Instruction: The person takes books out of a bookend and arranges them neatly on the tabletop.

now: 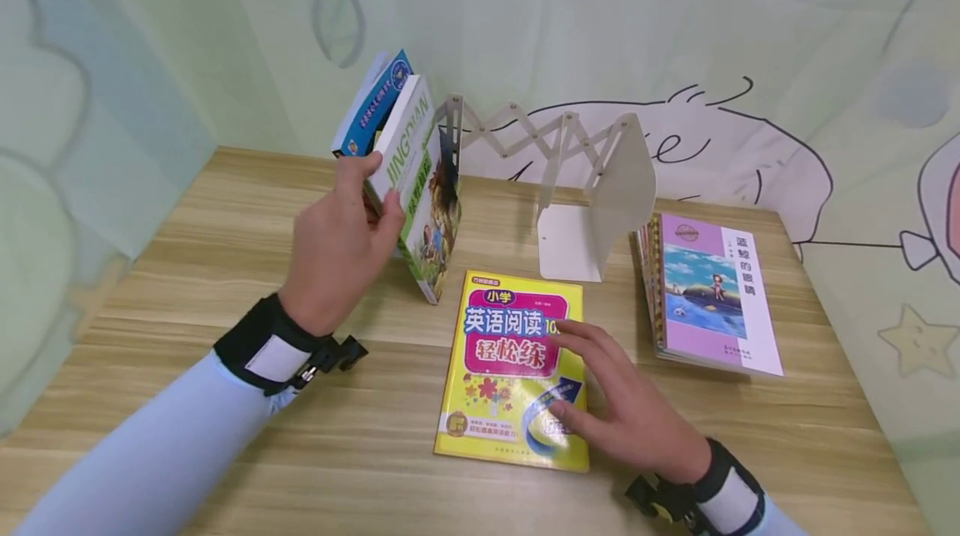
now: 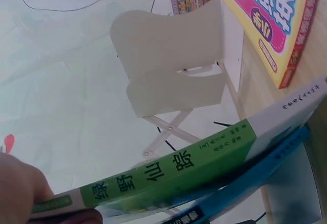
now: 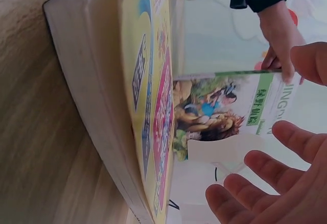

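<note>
My left hand [image 1: 333, 240] pinches the upper spine corner of a green-and-white book [image 1: 422, 202], thumb on the cover side. That book stands upright and leans at the left end of a white expandable bookend [image 1: 630, 177]. Behind it tilts a blue book [image 1: 375, 111]; the left wrist view shows both the green spine [image 2: 168, 165] and the blue spine [image 2: 240, 183]. Flat on the table lies a thick yellow book [image 1: 487, 403]. Over its right edge hovers my right hand [image 1: 630, 415], fingers spread; in the right wrist view its fingers [image 3: 265, 175] look apart from the yellow book [image 3: 148, 96].
Right of the bookend lies a stack of books [image 1: 712, 294] topped by a purple-and-white cover. The wood-grain table [image 1: 360, 444] meets a printed cloth backdrop [image 1: 495, 19] at the back and sides. The bookend's scissor bars [image 1: 517, 132] run along the back.
</note>
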The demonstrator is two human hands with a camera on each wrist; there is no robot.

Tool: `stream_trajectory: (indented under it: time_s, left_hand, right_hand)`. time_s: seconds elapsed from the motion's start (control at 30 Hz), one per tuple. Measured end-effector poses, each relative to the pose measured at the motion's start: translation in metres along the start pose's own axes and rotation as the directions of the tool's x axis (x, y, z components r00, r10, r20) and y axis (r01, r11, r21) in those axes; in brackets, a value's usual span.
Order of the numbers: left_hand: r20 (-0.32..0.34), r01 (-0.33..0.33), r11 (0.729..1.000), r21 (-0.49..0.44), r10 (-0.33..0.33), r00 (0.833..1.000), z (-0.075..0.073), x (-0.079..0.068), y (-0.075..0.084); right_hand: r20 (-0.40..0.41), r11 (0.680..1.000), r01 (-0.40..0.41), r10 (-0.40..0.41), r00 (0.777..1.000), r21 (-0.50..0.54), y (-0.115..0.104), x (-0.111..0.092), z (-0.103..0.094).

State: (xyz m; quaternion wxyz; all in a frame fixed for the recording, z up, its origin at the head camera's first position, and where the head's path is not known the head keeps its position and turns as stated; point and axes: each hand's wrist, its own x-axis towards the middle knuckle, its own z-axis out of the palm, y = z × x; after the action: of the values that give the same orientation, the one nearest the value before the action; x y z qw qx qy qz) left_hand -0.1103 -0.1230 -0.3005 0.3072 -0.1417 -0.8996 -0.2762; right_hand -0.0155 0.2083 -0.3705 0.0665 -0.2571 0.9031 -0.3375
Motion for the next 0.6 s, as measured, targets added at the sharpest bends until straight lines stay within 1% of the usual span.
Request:
stream_trajectory:
  time_s: [0.13, 0.3, 0.4, 0.47, 0.53, 0.6]
  left_hand:
    - [0.009, -0.01, 1.0, 0.014, 0.01, 1.0, -0.012, -0.004, 0.012]
    - [0.026, -0.044, 0.999, 0.016, 0.043, 0.999, -0.036, -0.013, 0.032]
    - [0.029, -0.09, 0.996, -0.008, 0.09, 0.996, -0.049, -0.022, 0.042]
    - [0.016, -0.126, 0.992, -0.033, 0.126, 0.992, -0.055, -0.028, 0.047]
    - [0.004, -0.169, 0.984, -0.05, 0.17, 0.985, -0.061, -0.032, 0.051]
    - [-0.024, -0.222, 0.971, -0.084, 0.22, 0.975, -0.065, -0.036, 0.055]
  right_hand:
    - [-0.021, 1.0, 0.007, -0.007, 1.0, 0.006, 0.002, 0.001, 0.0]
    - [-0.046, 1.0, 0.025, -0.025, 0.999, 0.002, 0.005, 0.001, -0.001]
    - [-0.047, 0.999, 0.038, -0.037, 0.998, 0.009, 0.008, 0.002, -0.002]
    - [-0.043, 0.999, 0.04, -0.04, 0.998, 0.018, 0.01, 0.003, -0.003]
    - [-0.037, 0.999, 0.032, -0.03, 0.999, 0.038, 0.012, 0.005, -0.003]
    - [-0.038, 0.998, 0.02, -0.017, 0.999, 0.066, 0.014, 0.006, -0.003]
